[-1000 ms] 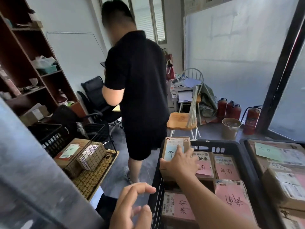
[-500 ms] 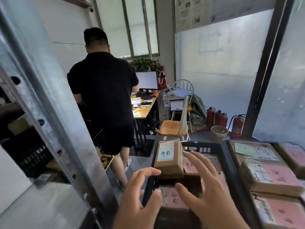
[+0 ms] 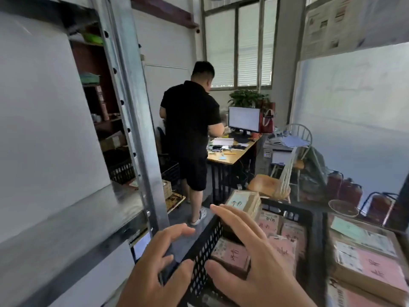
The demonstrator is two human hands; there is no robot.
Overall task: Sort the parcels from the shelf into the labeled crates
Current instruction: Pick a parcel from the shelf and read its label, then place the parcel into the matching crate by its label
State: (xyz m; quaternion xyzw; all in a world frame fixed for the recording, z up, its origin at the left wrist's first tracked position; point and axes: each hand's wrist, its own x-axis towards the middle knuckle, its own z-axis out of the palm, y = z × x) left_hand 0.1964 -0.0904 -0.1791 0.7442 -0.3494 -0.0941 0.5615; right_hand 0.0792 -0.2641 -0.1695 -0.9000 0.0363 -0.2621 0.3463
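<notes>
Left hand: the left hand is seen low in the view, fingers spread and loosely bent, with nothing held; it is placed in front of the metal shelf post.
Right hand: the right hand is seen with fingers splayed wide and nothing held, raised over the near left corner of the black crate.
Black crate: several parcels with pink handwritten labels are packed inside, among them a pink-labelled parcel just under the right palm.
Upright parcel: a brown parcel with a pale label is set at the far left corner of the black crate, higher than the rest.
Right crate: a second crate is set beside the first, with large parcels stacked in it.
Background: a person in black is seen standing at a desk with a monitor; a wooden chair is placed beyond the crates.
</notes>
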